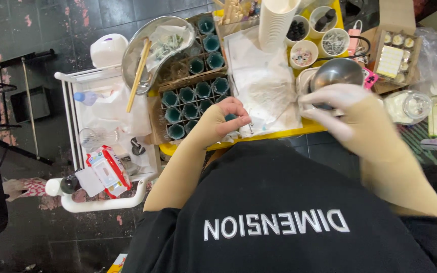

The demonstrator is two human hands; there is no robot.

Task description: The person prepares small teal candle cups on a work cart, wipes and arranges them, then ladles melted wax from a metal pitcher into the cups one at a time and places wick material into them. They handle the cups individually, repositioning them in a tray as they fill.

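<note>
- The left hand [227,120] pinches a thin metal pin [249,126], at 3 o'clock of the cardboard tray of teal-filled cups [194,99].
- The right hand [336,103], blurred, grips clear plastic film [271,98] on the yellow worktop [299,129], at 6 o'clock of the round steel bowl [337,72].

A yellow tray [309,126] carries a box of teal cups [193,98] left, white paper [259,76] centre, small bowls [304,53] far right.

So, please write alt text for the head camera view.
Seen from above, a person's left hand pinches a thin metal tool beside teal-filled jars, while the blurred right hand touches clear plastic wrap on a cluttered yellow tray.
</note>
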